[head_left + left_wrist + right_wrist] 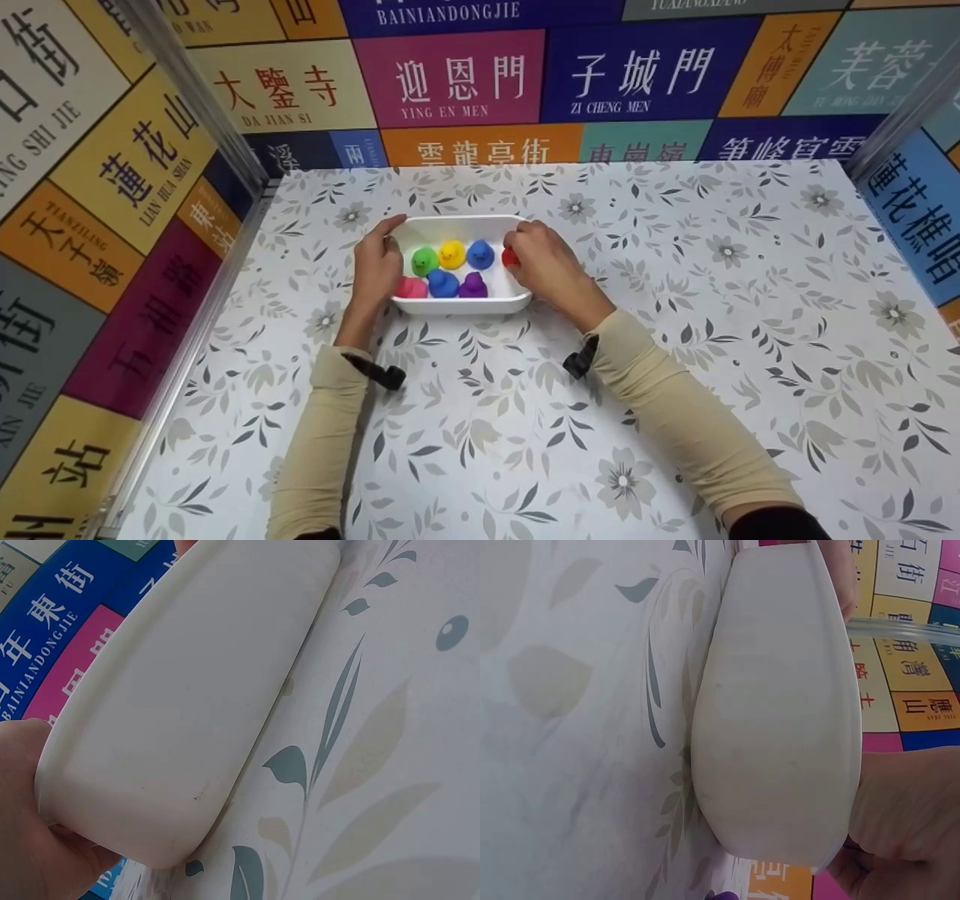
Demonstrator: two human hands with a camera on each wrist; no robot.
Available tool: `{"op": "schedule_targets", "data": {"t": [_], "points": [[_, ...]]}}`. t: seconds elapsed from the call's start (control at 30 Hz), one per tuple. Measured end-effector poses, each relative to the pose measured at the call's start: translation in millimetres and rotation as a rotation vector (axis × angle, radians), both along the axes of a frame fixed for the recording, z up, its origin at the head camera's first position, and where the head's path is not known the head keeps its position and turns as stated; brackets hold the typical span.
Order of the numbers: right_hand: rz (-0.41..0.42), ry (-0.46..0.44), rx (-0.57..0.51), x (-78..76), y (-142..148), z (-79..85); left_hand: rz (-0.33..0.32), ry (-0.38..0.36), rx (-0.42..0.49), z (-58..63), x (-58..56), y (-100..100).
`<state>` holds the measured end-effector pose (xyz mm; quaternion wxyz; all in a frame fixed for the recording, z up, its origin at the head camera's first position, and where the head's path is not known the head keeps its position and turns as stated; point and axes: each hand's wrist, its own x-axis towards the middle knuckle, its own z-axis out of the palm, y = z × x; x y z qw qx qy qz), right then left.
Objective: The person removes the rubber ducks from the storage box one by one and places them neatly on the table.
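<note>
A white plastic tub [461, 305] with a rim stands on the table between both hands. Inside lie small rubber ducks: a green duck [424, 261], a yellow duck [451, 255], a pink duck [412, 287], a purple duck [473, 285] and two blue ones. A red duck [510, 257] shows at the right end, partly hidden by fingers. My left hand [378, 264] grips the tub's left end, and the left wrist view has that hand [26, 802] at its rim. At the opposite end, my right hand [550, 262] holds the rim, its fingertips beside the red duck.
A white table [622, 480] with a grey leaf and flower print lies under the tub. Panels [450, 79] with coloured lettering stand behind it and at both sides. A small purple thing [724, 895] peeks in at the bottom of the right wrist view.
</note>
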<state>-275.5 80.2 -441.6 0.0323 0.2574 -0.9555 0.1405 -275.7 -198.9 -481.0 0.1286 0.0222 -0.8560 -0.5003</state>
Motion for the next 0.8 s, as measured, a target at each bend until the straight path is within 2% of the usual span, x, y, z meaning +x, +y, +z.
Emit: {"op": "schedule_targets", "data": {"t": [0.43,0.6,0.8], "points": [[-0.015,-0.062,-0.005,-0.9,0,2.9,0.006,-0.038,0.007,3.0,-0.5,2],[0.009,-0.054,-0.077,0.6,3,0.5,0.006,-0.039,0.007,3.6,-0.3,1],[0.017,-0.023,-0.213,2.5,9,-7.9,0.001,-0.048,0.019,2.9,1.0,2]]}}
